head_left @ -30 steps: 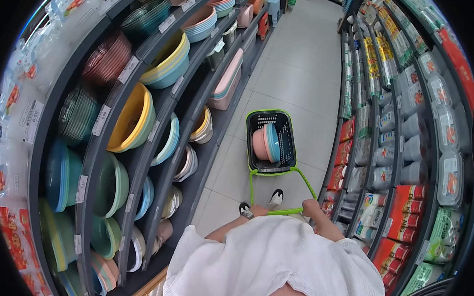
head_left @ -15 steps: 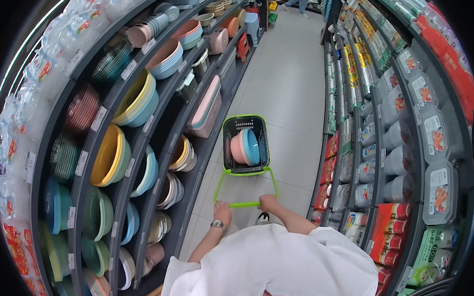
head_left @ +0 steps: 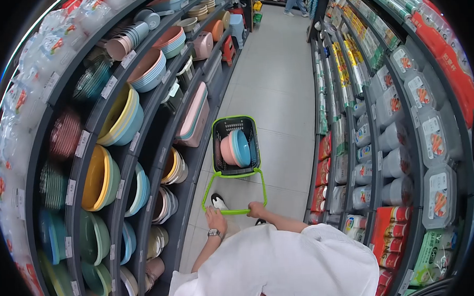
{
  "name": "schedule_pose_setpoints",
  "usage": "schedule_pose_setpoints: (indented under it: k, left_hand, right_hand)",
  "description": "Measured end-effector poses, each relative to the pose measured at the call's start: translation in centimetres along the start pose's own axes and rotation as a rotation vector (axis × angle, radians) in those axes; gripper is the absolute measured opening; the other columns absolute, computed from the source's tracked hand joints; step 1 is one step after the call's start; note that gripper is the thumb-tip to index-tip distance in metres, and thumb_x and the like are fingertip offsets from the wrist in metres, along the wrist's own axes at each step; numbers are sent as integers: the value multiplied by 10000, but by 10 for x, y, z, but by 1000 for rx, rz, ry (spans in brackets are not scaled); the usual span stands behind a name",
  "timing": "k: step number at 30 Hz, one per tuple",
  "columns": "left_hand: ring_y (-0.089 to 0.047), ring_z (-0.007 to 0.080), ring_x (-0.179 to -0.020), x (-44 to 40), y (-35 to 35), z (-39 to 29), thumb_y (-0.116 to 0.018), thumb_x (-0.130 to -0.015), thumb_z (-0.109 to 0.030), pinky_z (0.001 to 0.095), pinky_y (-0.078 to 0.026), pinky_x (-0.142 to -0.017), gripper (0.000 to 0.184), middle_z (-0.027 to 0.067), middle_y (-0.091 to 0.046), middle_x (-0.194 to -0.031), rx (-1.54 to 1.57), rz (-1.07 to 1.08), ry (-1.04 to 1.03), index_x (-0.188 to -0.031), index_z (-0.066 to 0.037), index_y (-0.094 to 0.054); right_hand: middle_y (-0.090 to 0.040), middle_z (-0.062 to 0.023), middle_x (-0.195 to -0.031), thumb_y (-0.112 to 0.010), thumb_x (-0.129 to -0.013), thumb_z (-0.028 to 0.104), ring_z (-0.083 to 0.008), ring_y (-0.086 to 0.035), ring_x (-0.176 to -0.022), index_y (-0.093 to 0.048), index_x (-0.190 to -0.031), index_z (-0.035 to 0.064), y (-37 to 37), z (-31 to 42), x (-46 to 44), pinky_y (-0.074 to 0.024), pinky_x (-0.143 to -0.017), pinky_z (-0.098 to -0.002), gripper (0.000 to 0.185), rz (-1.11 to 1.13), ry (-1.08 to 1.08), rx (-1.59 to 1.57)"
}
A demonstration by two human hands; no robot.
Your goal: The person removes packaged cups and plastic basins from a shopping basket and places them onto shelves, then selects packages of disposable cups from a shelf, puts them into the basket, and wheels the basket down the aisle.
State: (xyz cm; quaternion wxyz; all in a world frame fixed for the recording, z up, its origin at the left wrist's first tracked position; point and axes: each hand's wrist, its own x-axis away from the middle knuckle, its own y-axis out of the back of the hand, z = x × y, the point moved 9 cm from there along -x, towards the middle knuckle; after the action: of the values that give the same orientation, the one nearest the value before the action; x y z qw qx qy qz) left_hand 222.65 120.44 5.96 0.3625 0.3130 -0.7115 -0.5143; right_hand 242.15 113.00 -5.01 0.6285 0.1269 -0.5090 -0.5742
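Head view: left fingers [head_left: 212, 213] and right fingers [head_left: 256, 206] closed round green handle [head_left: 234, 212]; basket [head_left: 236, 172] just ahead.

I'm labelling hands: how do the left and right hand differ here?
The left hand has a watch at its wrist; the right hand shows none. The left hand is at the left of the green handle, the right hand at its right. Both hands are on it.

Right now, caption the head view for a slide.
Black plastic basket of pink and blue bowls, both hands on its green handle.
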Motion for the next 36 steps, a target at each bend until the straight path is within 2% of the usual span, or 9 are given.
schedule_pose_setpoints:
  k: [6,11,13,16,19,26,29,32,36]
  left_hand:
    - [-308,512,-1433,-45,-64,58,-661,-832,-141,582,-257,-1188,423,350,-437,-1438,-23,-2,-56,-1199,60,-597]
    - [-362,508,-1395,-103,-24,75,-653,-817,-101,573,-277,-1177,326,335,-531,-1306,-9,177,-113,-1102,58,-655]
    - [-409,489,-1370,-133,-30,93,-664,-798,-95,570,-312,-1144,279,288,-616,-1188,-31,194,-161,-1041,37,-699]
    - [-455,462,-1342,-178,1,100,-653,-809,-119,565,-352,-1092,234,232,-673,-1107,12,231,-216,-986,11,-733]
    - [-491,438,-1302,-217,29,111,-640,-825,-149,552,-379,-1051,230,205,-688,-1093,-22,139,-274,-967,-3,-746]
    - [-540,384,-1212,-286,62,152,-646,-813,-173,540,-438,-961,213,168,-711,-1033,-64,173,-288,-926,-30,-756]
    - [-562,371,-1158,-296,89,154,-665,-800,-189,530,-444,-939,198,156,-715,-1014,-9,216,-328,-900,-44,-755]
    - [-590,363,-1097,-302,101,144,-682,-790,-208,522,-447,-918,199,153,-715,-988,72,170,-364,-887,-49,-752]
    - [-606,374,-1061,-321,117,133,-696,-781,-198,510,-447,-912,191,159,-711,-954,76,111,-332,-884,-48,-752]
  right_hand:
    - [-742,-146,-933,-844,-659,361,-332,-715,-910,-775,-946,126,-5,0,-25,-553,-842,-478,377,30,18,19]
    - [-741,-154,-930,-824,-664,296,-348,-711,-910,-771,-944,106,15,18,-61,-571,-833,-451,343,-16,-29,-44]
    - [-740,-156,-923,-810,-672,273,-351,-708,-913,-762,-928,97,24,26,-80,-563,-833,-462,315,-46,-42,-32]
    - [-736,-156,-898,-784,-688,249,-350,-708,-899,-750,-904,99,59,42,-109,-544,-825,-481,264,-98,-77,26]
    - [-731,-157,-865,-762,-705,236,-352,-708,-875,-743,-889,108,83,64,-129,-524,-820,-493,225,-141,-106,60]
    - [-717,-178,-879,-737,-725,216,-376,-695,-900,-713,-871,70,123,125,-162,-549,-814,-502,208,-212,-156,-135]
    - [-718,-180,-827,-761,-727,208,-390,-697,-828,-717,-892,60,145,135,-163,-568,-779,-480,226,-280,-146,-85]
    - [-719,-192,-832,-772,-730,200,-394,-699,-827,-717,-922,53,174,130,-160,-568,-778,-475,248,-307,-187,-53]
    - [-725,-195,-847,-771,-737,179,-383,-704,-839,-723,-952,53,200,131,-169,-567,-779,-467,253,-364,-111,-159]
